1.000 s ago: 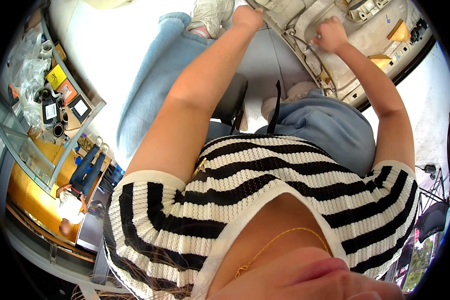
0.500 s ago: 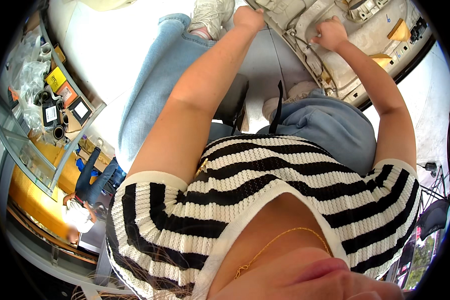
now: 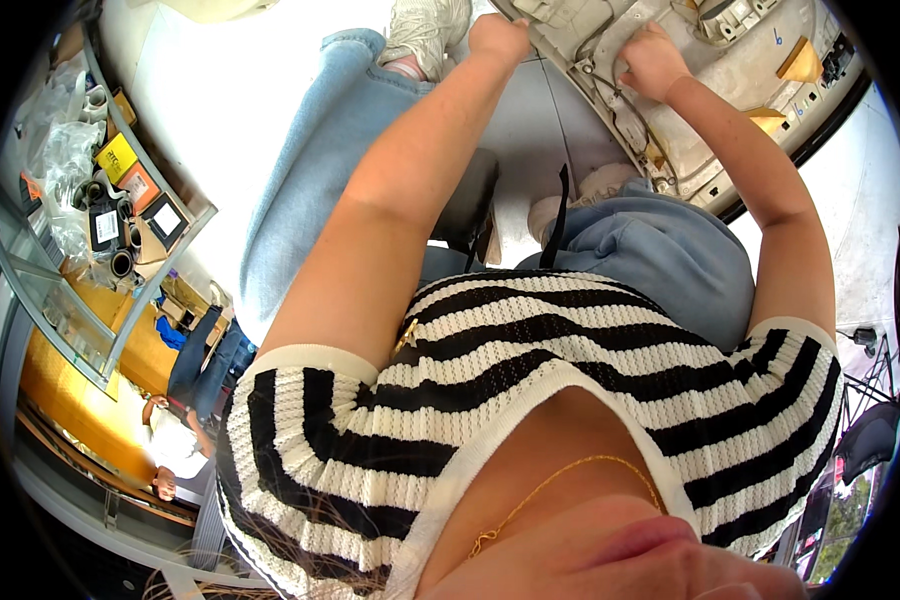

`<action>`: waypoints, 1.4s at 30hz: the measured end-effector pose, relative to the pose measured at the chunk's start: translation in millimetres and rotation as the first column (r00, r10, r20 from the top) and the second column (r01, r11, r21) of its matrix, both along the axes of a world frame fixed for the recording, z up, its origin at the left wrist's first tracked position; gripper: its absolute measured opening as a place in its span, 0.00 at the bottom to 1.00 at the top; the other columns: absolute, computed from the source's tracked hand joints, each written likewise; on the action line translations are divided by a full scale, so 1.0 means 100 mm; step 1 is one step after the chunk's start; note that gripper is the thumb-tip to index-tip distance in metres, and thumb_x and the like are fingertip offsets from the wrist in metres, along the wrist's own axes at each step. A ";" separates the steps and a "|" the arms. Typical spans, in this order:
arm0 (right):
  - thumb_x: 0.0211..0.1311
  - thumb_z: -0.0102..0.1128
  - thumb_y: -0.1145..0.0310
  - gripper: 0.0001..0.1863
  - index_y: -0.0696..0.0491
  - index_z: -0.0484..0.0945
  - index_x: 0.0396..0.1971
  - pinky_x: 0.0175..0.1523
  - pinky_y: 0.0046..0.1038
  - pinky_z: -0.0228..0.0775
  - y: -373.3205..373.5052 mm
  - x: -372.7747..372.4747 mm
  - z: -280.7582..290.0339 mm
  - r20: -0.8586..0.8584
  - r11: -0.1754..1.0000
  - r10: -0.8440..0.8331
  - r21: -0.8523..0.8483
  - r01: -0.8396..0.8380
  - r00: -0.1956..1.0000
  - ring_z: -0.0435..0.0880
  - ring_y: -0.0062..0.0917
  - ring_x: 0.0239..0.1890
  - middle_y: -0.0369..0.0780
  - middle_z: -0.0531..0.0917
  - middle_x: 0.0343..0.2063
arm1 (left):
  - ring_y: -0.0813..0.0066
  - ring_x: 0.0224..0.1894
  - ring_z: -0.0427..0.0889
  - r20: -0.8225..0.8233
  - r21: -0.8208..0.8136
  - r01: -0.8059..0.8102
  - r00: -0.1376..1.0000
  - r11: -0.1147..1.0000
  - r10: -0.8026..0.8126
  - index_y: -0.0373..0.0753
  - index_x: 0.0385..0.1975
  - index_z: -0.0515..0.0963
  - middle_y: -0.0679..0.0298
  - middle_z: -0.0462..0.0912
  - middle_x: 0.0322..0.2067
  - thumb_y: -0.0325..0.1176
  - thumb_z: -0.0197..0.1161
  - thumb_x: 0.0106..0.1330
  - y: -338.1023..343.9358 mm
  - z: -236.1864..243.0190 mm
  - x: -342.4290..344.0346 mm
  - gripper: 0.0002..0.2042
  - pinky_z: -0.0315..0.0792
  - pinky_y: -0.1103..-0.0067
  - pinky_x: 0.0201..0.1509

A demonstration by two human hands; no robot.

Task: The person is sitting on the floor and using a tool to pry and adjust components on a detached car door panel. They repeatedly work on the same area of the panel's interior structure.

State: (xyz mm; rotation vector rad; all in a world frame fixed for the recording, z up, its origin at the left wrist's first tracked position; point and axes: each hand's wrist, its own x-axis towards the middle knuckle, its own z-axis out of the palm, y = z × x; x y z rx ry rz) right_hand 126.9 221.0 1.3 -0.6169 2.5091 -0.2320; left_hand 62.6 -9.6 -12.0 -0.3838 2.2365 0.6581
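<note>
A large pale grey moulded panel (image 3: 750,90) with wires, clips and yellow foam pieces lies at the top of the head view, in front of my knees. My left hand (image 3: 498,38) rests closed on the panel's near left edge. My right hand (image 3: 653,62) is curled into a fist on a black cable that runs across the panel's inner face. Both forearms reach up from my striped top.
A metal-framed glass shelf (image 3: 90,250) with boxes, tape rolls and plastic bags stands at the left. Another person (image 3: 185,430) in a white top and jeans is below it. Black stands and cables (image 3: 870,350) sit at the right on the pale floor.
Both hands stay on the panel with almost no shift. The person at the left has moved a little along the shelf.
</note>
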 end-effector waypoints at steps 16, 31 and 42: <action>0.49 0.61 0.50 0.17 0.51 0.79 0.22 0.50 0.29 0.59 0.17 -0.04 0.06 0.032 0.990 -0.136 0.026 0.135 0.990 0.79 0.28 0.32 0.38 0.81 0.22 | 0.76 0.25 0.81 0.077 0.037 -0.027 0.997 0.999 0.024 0.32 0.31 0.75 0.61 0.83 0.24 0.41 0.56 0.62 0.04 0.16 -0.03 0.15 0.72 0.77 0.26; 0.46 0.64 0.57 0.12 0.49 0.76 0.17 0.41 0.27 0.60 0.62 1.15 0.64 -0.120 0.971 -0.230 -0.100 0.219 0.966 0.74 0.27 0.29 0.34 0.76 0.18 | 0.45 0.38 0.77 -0.309 -0.033 0.222 0.925 0.974 -0.222 0.30 0.31 0.77 0.43 0.79 0.32 0.46 0.50 0.60 -0.21 -0.62 0.30 0.20 0.69 0.63 0.45; 0.47 0.63 0.58 0.11 0.50 0.75 0.18 0.42 0.28 0.60 0.48 1.20 0.45 -0.137 0.978 -0.209 -0.006 0.210 0.968 0.74 0.27 0.30 0.34 0.76 0.19 | 0.66 0.28 0.79 0.051 0.254 -0.045 0.998 0.966 0.033 0.30 0.29 0.76 0.55 0.80 0.24 0.44 0.58 0.58 0.07 0.16 0.51 0.19 0.72 0.74 0.34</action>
